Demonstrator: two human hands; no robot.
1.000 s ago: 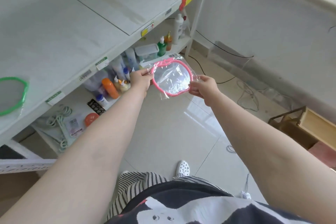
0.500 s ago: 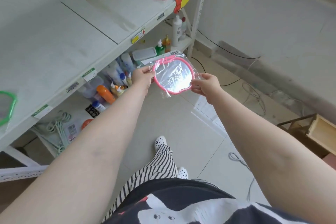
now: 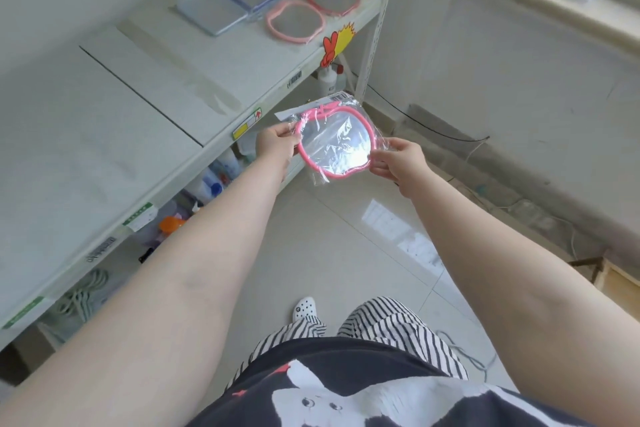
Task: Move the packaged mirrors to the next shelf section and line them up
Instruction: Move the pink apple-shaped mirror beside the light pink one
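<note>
Both hands (image 3: 277, 146) (image 3: 398, 159) hiding pink mirror's (image 3: 334, 146) edges.

The held mirror (image 3: 335, 146) has a glossy pink plastic rim and sits in thin, crinkled clear film that catches glare. The shelf board (image 3: 104, 135) at nine o'clock looks matt white and smooth, its upright (image 3: 375, 31) perforated painted metal. The floor tiles (image 3: 346, 246) are polished and reflective.

1. Packaged mirror (image 3: 337, 142) held between left hand (image 3: 277, 146) and right hand (image 3: 401, 159), in front of shelf (image 3: 225, 80) edge.
2. Five mirrors (image 3: 294, 21) lie at shelf's far end.
3. Bottles (image 3: 211, 184) on lower shelf, beneath.
</note>
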